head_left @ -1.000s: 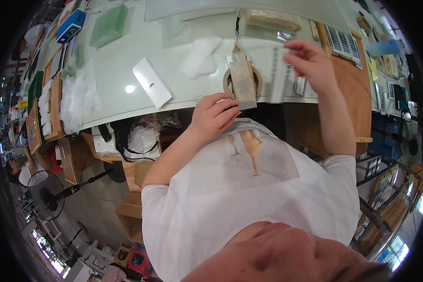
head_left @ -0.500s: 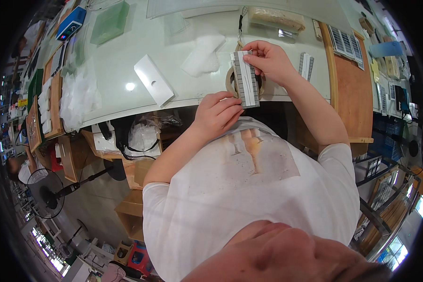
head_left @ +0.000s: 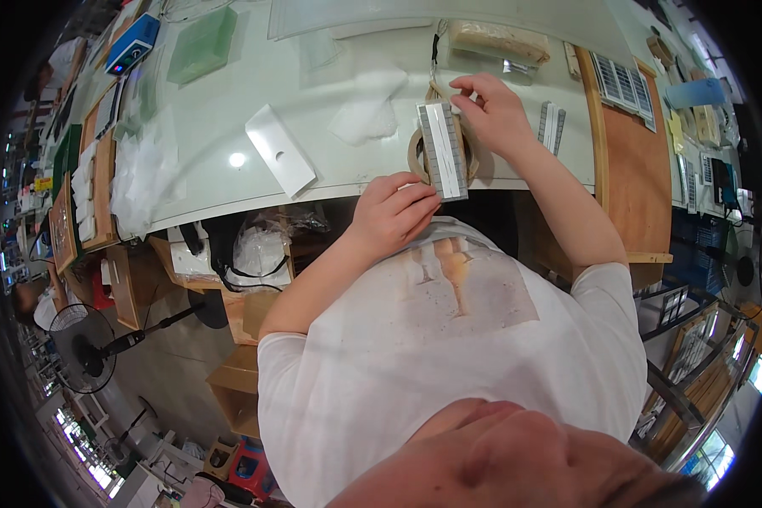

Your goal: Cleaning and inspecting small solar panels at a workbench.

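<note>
A long block of grey segmented strips with white bands along its length (head_left: 443,152) rests over a roll of tan tape (head_left: 414,157) at the table's front edge. My left hand (head_left: 393,208) is closed on the block's near end, its fingertips at the lower left corner. Just right of the far end, my right hand (head_left: 493,113) is raised with thumb and forefinger apart and nothing between them. A smaller piece of similar grey and white strips (head_left: 552,127) lies farther right on the table.
A white box with a round cutout (head_left: 279,152) lies to the left, near white foam sheet (head_left: 366,114). Beyond stand a wrapped tan block (head_left: 499,41) and a green glass stack (head_left: 201,46). A wooden board (head_left: 635,178) borders the right side.
My right hand has let go of the block's far end and moved slightly right, its fingers parting. My left hand stays at the near end.
</note>
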